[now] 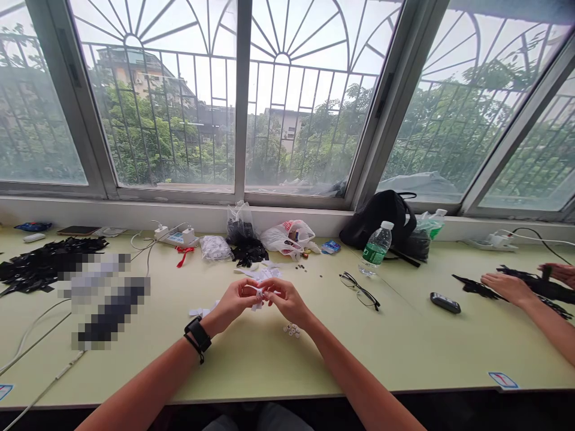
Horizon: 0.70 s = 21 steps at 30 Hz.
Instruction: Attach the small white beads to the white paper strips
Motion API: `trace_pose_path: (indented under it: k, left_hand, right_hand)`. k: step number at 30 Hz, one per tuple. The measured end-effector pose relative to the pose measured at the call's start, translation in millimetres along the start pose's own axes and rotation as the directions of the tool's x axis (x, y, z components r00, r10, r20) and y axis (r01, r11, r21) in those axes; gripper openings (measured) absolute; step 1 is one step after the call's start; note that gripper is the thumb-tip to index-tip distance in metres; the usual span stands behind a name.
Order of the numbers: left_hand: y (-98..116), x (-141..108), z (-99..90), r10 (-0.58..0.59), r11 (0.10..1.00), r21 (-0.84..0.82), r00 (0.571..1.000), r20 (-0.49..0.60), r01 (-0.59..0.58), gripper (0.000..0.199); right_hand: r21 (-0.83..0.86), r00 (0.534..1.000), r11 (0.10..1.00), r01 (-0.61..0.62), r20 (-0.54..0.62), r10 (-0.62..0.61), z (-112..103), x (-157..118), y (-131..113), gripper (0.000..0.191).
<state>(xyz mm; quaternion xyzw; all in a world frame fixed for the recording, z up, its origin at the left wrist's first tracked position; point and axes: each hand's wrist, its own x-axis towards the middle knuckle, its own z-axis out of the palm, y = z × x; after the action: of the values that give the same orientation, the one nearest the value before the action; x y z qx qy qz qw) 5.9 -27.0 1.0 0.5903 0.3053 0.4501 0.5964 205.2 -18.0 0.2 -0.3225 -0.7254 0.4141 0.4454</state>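
Note:
My left hand, with a black band on its wrist, pinches a small white strip over the middle of the table. My right hand meets it there, its fingertips closed on the same white piece. Fine detail between the fingertips is too small to tell. Behind my hands lies a pile of white strips, and more white pieces lie beside my left hand. A small cluster of round white pieces sits on the table just below my right wrist.
Behind stand plastic bags, a black bag and a water bottle. Glasses and a black device lie right. Black strips and cables are left. Another person's hands hold black strips far right.

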Motion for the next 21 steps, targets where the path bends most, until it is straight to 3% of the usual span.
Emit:
trace_pose_path:
  k: [6,10,14,18,21]
  left_hand:
    - [-1,-2,3.0,-0.024,1.000,-0.014,1.000,0.016,0.024,0.048]
    - [1,-4,5.8,-0.026,1.000,-0.015,0.996,0.081,0.028,0.046]
    - [-3,-2,5.3,-0.013,1.000,0.023,0.997,0.075,0.012,0.042]
    - [-12,3,2.5,0.051,0.995,0.088,0.998,0.026,-0.053,0.041]
    - [-15,4,1.9,0.108,0.982,0.151,0.994,0.021,-0.110,0.036]
  right_hand:
    - [-0.055,1.000,0.998,-0.021,-0.009,0.020,1,-1,0,0.035]
    - [-0.011,1.000,1.000,-0.025,-0.003,0.025,1,-1,-1,0.038]
    - [0.030,1.000,0.999,-0.028,-0.010,0.029,1,0,-2,0.037]
    - [0.066,0.998,0.997,-0.037,-0.057,0.041,0,1,0,0.035]
    - [0.102,0.998,0.993,-0.056,-0.030,0.060,0,1,1,0.035]
